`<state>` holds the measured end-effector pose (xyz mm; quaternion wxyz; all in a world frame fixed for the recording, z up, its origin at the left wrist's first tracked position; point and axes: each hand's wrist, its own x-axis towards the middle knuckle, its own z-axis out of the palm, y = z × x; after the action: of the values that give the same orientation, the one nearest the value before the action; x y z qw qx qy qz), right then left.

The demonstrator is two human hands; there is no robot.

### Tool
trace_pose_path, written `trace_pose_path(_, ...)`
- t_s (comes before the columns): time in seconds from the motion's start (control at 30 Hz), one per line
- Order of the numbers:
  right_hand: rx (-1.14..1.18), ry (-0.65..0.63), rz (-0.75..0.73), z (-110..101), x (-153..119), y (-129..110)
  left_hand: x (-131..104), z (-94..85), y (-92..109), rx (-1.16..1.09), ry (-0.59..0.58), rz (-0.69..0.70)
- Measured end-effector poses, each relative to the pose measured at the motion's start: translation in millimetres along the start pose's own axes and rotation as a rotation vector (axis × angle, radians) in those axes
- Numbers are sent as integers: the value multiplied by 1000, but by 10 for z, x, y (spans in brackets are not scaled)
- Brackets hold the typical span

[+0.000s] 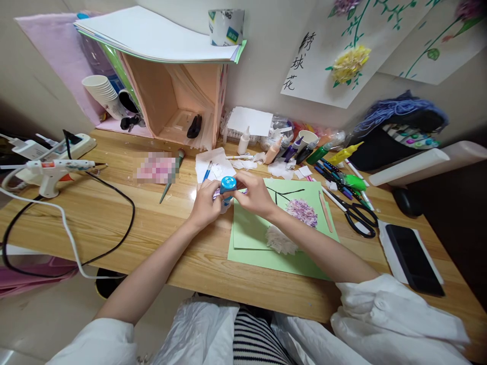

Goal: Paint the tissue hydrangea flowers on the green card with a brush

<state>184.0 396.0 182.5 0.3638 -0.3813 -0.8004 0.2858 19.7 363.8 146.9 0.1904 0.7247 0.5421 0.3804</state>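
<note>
The fingers of both hands, left hand and right hand, are closed around a small blue pot, one hand at each side. The pot is above the desk, just beyond its middle, with its round top facing up. Perhaps it is held upright like this so that nothing spills; I cannot tell if the top is a lid or paint.

Beside the left hand a brush lies on a tissue, which probably keeps the wood clean. Under the right forearm is green paper, with a purple flower and a pale one. A stick lies at its right side, and the scissors are near, probably for easy reach.

Farther out, paint bottles stand in a row near the wall. The phone rests at right; at left, a glue gun is near the power strip, maybe because of its cord. Behind is a pink box with paper on top, and flower pictures hang on the pale wall.
</note>
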Motion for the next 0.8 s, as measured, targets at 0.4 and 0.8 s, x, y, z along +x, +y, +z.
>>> trace_pose_path(0.4,17,1,-3,-16,4,0,5,-12,23,-9,-23,-8)
trace_pose_path(0.8,124,-51,11,-145,20,24,38,-39,93,-45,-82,-17)
